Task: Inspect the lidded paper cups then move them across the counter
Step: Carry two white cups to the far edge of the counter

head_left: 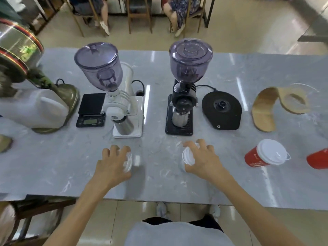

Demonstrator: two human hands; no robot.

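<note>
Seen from above, looking down along two bare forearms over a grey marbled counter. Left hand cupped from above around a white-lidded cup, fingers curled over the lid, grip closed on it; only the blurred white lid edge visible, cup body hidden under the palm. Right hand likewise wrapped from above around a second lidded cup, grip closed on it; round white plastic lid showing at the thumb side, body hidden. Well to the right of the right grip, a red paper cup with white lettering and a flat white lid with a sip tab, standing on the counter. Further right still, another red cup cut off by the frame edge. Beyond the left grip, a white coffee grinder; beyond the right grip, a black coffee grinder.
</note>
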